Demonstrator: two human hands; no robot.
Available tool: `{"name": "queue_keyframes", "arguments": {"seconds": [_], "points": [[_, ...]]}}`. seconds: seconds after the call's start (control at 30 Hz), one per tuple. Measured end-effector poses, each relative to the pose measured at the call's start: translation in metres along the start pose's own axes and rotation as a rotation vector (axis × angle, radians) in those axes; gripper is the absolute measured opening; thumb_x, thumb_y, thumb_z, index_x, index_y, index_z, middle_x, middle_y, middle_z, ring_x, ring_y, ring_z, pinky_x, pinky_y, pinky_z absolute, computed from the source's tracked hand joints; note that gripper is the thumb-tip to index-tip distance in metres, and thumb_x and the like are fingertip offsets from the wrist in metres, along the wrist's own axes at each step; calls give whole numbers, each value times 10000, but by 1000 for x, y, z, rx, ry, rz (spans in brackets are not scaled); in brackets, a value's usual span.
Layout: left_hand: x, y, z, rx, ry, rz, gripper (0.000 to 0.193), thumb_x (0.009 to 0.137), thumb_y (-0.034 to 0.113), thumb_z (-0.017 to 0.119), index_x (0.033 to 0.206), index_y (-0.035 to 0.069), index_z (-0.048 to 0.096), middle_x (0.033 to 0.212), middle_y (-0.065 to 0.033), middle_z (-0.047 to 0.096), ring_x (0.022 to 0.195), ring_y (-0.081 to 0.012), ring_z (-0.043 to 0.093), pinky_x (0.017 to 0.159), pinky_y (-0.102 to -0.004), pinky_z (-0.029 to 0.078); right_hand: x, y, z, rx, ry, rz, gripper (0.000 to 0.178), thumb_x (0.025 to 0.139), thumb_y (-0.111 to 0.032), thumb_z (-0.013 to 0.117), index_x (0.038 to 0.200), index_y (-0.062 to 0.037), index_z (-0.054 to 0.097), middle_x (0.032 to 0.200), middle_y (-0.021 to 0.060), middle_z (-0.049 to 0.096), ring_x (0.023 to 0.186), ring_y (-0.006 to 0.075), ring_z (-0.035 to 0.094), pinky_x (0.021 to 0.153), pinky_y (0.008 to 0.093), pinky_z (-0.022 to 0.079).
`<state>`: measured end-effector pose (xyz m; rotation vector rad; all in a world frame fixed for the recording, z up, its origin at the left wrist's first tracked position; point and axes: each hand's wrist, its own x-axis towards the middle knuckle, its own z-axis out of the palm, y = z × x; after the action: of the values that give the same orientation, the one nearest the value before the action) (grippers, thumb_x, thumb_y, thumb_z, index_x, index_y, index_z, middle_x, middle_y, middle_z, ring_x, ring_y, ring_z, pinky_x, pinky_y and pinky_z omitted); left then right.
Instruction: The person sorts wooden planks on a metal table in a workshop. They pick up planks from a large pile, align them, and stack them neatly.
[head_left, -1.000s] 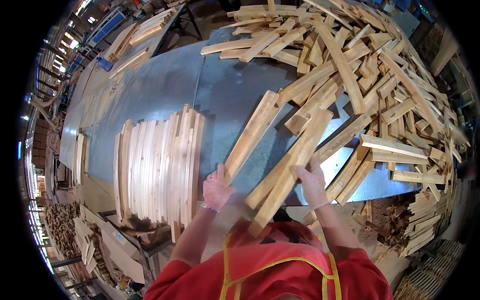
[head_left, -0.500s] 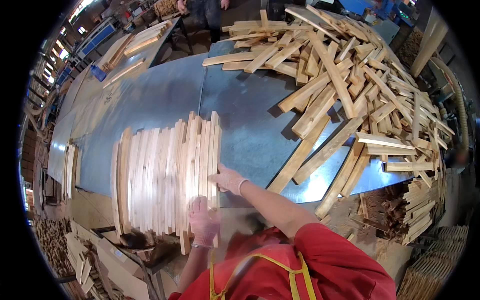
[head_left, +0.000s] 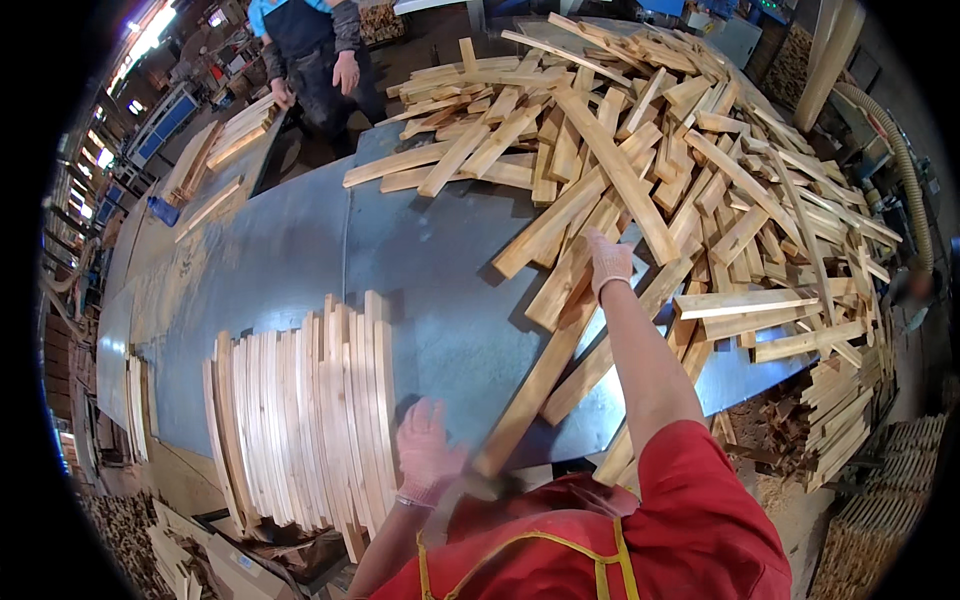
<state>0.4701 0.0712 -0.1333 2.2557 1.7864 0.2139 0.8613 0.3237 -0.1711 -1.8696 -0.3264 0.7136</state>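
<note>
Workshop: sawdust floor, a grey metal table (head_left: 300, 260) carrying all the wood; another person (head_left: 310, 50) stands at its far end.
Left hand (head_left: 428, 455): gloved, fingers curled around the near end of a long slat (head_left: 530, 400), beside the neat stack (head_left: 300, 420) of upright slats.
Right hand (head_left: 608, 262): gloved, stretched out onto the loose heap (head_left: 650, 170); I cannot tell whether its fingers grip anything.
Slat position: slanting across the table from heap to body.
Risk: tugging from under the heap could send boards sliding (several already overhang the right edge).
Risk two: the swinging slat could knock the stack over.
</note>
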Motion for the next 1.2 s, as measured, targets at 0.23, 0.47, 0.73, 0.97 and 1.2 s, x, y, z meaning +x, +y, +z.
{"name": "queue_keyframes", "arguments": {"seconds": [0.23,0.47,0.73,0.97,1.2], "points": [[78,15,-25,-897,-253,-208,734,895,286,812,1525,17,548,1472,-144,621,1280,-278,636,1105,-385,484,-86,10,-51,586,-712,481,433,906,-202,819,1249,-12,635,1169,138,704,1033,314,722,881,449,629],[74,31,14,-1326,-675,-393,609,939,146,780,1489,-14,573,1312,-43,709,1184,-149,647,1055,-335,512,-215,54,-115,-412,-1609,-262,574,918,-337,743,1394,-33,642,1279,157,719,1178,322,692,1031,430,549],[40,2,-15,-424,-93,-574,409,874,213,769,1213,18,650,1259,-106,676,1185,-272,647,1014,-438,530,25,-33,-98,-962,90,-991,666,856,-317,793,1449,-97,583,1388,196,635,1225,383,653,1009,506,544],[39,-74,21,363,153,-311,768,840,410,791,1464,53,522,1497,-135,480,1412,-329,459,1183,-501,364,2,-1,-78,-361,-380,-650,759,870,-219,772,1555,-52,492,1165,174,715,982,301,722,835,414,582],[46,-14,-19,-324,-26,-229,904,872,377,788,1604,14,403,1460,-216,590,1369,-364,556,1158,-459,436,-284,89,-90,-170,-836,-245,865,847,-205,801,1605,-20,426,1379,191,651,1249,299,644,1051,397,532]]}}
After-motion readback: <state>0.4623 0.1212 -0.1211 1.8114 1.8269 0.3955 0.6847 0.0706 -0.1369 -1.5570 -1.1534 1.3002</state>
